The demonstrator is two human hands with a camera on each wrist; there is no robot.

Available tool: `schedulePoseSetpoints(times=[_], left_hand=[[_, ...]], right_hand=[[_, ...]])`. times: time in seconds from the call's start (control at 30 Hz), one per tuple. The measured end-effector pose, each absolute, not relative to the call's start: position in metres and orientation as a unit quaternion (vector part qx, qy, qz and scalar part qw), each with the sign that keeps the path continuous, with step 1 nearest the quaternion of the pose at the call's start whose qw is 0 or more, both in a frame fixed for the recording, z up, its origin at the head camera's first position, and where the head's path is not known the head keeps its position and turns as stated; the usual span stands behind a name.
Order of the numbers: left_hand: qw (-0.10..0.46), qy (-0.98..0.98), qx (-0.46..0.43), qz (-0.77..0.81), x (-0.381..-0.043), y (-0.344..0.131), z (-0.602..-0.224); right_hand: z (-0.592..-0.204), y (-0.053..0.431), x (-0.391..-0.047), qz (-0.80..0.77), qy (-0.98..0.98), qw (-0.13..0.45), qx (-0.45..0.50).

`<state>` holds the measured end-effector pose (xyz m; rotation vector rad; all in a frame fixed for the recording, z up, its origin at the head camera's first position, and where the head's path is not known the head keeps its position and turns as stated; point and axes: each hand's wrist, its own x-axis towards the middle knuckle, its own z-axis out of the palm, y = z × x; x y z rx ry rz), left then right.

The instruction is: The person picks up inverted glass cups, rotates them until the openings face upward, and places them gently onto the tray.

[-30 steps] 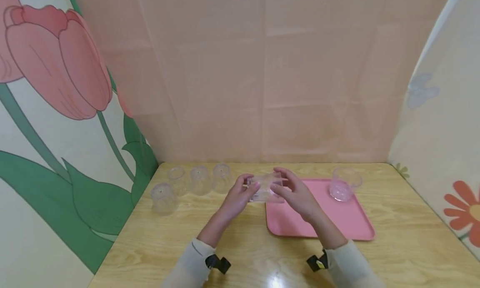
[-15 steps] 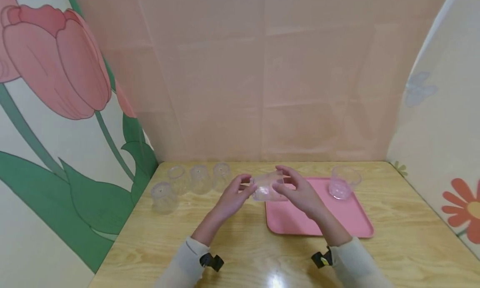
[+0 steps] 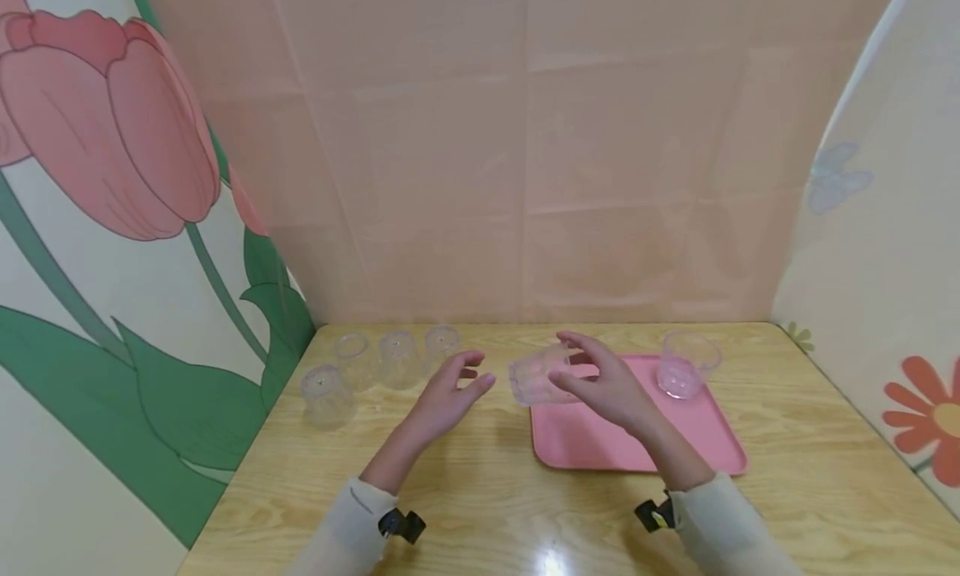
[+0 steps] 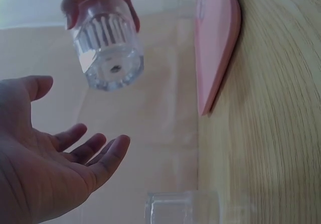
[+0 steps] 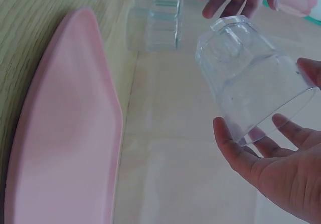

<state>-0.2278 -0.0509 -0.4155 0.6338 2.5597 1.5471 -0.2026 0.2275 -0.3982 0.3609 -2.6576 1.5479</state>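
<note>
A clear faceted cup (image 3: 536, 378) is held in the air by my right hand (image 3: 606, 386), on its side with the base toward the left. In the right wrist view, the fingers and thumb grip the cup (image 5: 246, 73) near its rim. My left hand (image 3: 447, 398) is apart from the cup, its fingers loosely spread and holding nothing; the left wrist view shows a gap between that hand (image 4: 55, 158) and the cup's base. Below the right hand lies a pink tray (image 3: 592, 443), with another clear cup (image 3: 681, 378) standing upright at its far right corner.
Several clear cups stand at the back left of the wooden table (image 3: 480, 509), among them an upside-down cup (image 3: 327, 397) nearest the front and a cup (image 3: 401, 361) in the row behind. A plain pink backdrop (image 3: 487, 159) rises behind the table.
Both hands held the cup earlier. My left hand has let go and moved left and slightly down, while the right hand keeps the cup, whose base now tips a little lower.
</note>
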Motion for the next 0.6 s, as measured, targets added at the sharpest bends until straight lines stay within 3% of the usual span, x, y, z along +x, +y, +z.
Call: schedulePoseSetpoints(times=[0.6], left_hand=[[0.038, 0.850, 0.194, 0.489, -0.228, -0.076, -0.419]], right_hand=[[-0.403, 0.246, -0.202, 0.448, -0.883, 0.044, 0.133]])
